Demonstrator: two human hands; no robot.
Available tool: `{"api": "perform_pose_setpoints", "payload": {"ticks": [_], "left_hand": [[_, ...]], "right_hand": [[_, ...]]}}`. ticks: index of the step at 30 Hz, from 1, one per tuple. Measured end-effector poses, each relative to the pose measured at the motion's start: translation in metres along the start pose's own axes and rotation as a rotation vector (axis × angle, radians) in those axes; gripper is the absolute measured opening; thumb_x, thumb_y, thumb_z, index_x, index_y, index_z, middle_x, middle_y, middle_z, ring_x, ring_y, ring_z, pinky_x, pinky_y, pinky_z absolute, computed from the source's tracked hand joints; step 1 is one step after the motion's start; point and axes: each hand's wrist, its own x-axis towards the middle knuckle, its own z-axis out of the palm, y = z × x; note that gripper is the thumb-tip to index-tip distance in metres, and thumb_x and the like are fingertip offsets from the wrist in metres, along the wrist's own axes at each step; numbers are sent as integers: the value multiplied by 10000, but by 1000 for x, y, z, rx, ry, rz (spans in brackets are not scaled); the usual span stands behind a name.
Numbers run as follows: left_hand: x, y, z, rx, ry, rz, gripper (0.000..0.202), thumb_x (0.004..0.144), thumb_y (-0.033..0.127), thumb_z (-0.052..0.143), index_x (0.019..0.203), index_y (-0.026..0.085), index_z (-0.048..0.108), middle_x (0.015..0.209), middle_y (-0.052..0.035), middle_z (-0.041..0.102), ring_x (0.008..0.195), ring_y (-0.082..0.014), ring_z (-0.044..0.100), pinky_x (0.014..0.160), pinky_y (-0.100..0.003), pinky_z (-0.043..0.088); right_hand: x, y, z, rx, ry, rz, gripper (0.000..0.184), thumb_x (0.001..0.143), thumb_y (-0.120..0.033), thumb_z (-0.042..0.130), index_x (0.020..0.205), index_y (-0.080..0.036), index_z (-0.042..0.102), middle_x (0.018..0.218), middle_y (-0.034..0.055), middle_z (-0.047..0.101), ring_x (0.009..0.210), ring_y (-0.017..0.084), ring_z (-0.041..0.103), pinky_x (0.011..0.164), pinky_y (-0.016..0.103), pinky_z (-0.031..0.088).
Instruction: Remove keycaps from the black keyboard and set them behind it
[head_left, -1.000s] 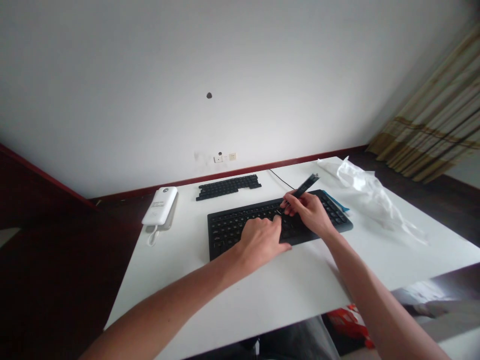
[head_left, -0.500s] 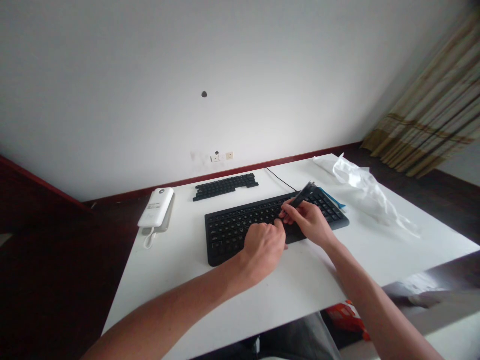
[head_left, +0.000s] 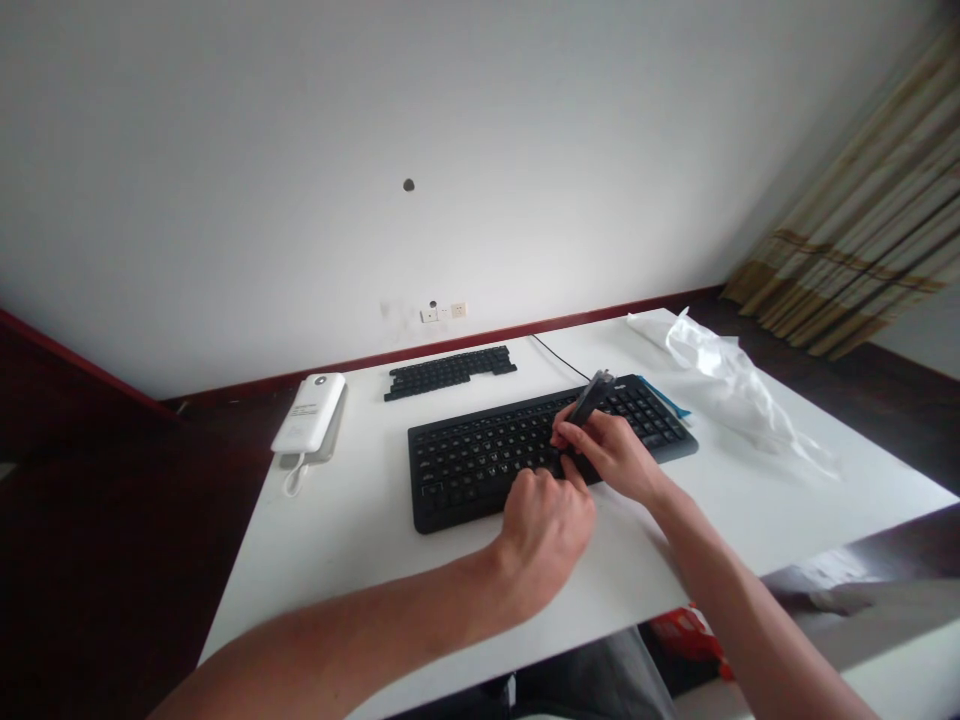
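Note:
A black keyboard [head_left: 480, 450] lies at a slant across the white table. My right hand [head_left: 607, 445] is over its right-centre part, closed around a slim black tool [head_left: 589, 397] with a pale metallic upper end; its lower end is hidden by my fingers. My left hand [head_left: 547, 525] rests at the keyboard's front edge, just left of the right hand. Its fingers are curled, with the index finger reaching onto the keys. Whether it pinches anything is hidden. Behind the keyboard lies a separate black keyboard piece [head_left: 450, 372] with an uneven outline.
A white power bank [head_left: 309, 415] with a short cable lies at the table's left edge, on top of a flat grey item. Crumpled white plastic [head_left: 727, 370] covers part of the right side. A blue strip [head_left: 664, 395] shows behind the keyboard, and a black cable [head_left: 559, 357] runs backward.
My left hand has shifted right and nearer to me, uncovering more keys. My right hand has moved slightly left, and the tool's upper end has gone left and lower.

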Motion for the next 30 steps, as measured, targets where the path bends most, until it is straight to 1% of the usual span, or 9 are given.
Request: {"api": "perform_pose_setpoints", "payload": {"ticks": [4, 7, 10, 16, 20, 24, 26, 28, 30], "left_hand": [[-1, -1, -2, -5, -27, -1, 347, 978, 101, 510, 1281, 5, 649, 689, -151, 707, 687, -246, 719, 594, -325, 506], [-1, -2, -3, -3, -29, -9, 375, 982, 100, 502, 1319, -14, 620, 693, -147, 709, 668, -247, 716, 580, -332, 516], [-1, -2, -2, 15, -10, -14, 407, 987, 96, 498, 1364, -32, 579, 700, -148, 713, 652, -235, 716, 571, -317, 517], [-1, -3, 2, 73, 49, -18, 406, 983, 119, 557, 1357, -40, 577, 654, -110, 693, 613, -213, 708, 559, -287, 519], [-2, -4, 1, 81, 39, -7, 420, 979, 122, 568, 1362, -51, 566, 654, -99, 692, 611, -214, 708, 552, -292, 529], [-2, -6, -1, 67, 23, 2, 422, 979, 102, 549, 1373, -50, 551, 675, -105, 703, 636, -222, 718, 567, -299, 538], [-1, -8, -4, 47, 18, 11, 408, 981, 112, 555, 1364, -27, 559, 694, -108, 708, 666, -225, 729, 595, -295, 543], [2, -14, -8, 7, 26, 11, 340, 992, 173, 567, 1296, 25, 604, 714, -109, 713, 706, -236, 742, 621, -294, 550], [8, -23, -12, -38, 42, -8, 275, 1001, 278, 584, 1197, 93, 639, 733, -104, 720, 733, -255, 748, 635, -307, 558]], "right_hand": [[-1, -9, -2, -98, -99, -54, 285, 1014, -476, 529, 1001, -239, 687, 905, 50, 757, 810, 246, 696, 760, 351, 539], [-1, -13, -8, -120, -152, -68, 292, 1023, -469, 516, 998, -239, 694, 942, 53, 753, 845, 251, 686, 816, 362, 530], [-2, -10, -14, -51, -196, -72, 311, 1034, -469, 503, 990, -224, 690, 984, 65, 739, 891, 250, 676, 832, 356, 527], [-2, 8, -20, 187, -236, -58, 292, 1025, -460, 536, 1043, -206, 680, 1025, 76, 707, 954, 249, 658, 884, 362, 531], [-2, 15, -21, 256, -250, -29, 281, 1017, -463, 554, 1060, -216, 682, 1011, 71, 704, 956, 247, 652, 885, 364, 532], [-1, 15, -20, 264, -209, -5, 281, 1018, -470, 555, 1062, -220, 675, 992, 71, 712, 913, 234, 649, 830, 348, 534], [-1, 14, -17, 247, -152, -10, 282, 1016, -471, 561, 1054, -215, 671, 976, 72, 715, 884, 225, 642, 795, 338, 530], [0, 14, -12, 235, -45, -21, 287, 1017, -475, 561, 1030, -208, 668, 954, 71, 713, 854, 214, 637, 755, 324, 519], [2, 14, -7, 232, 99, -27, 295, 1014, -481, 566, 1009, -203, 664, 930, 68, 712, 827, 203, 637, 718, 311, 508]]}}
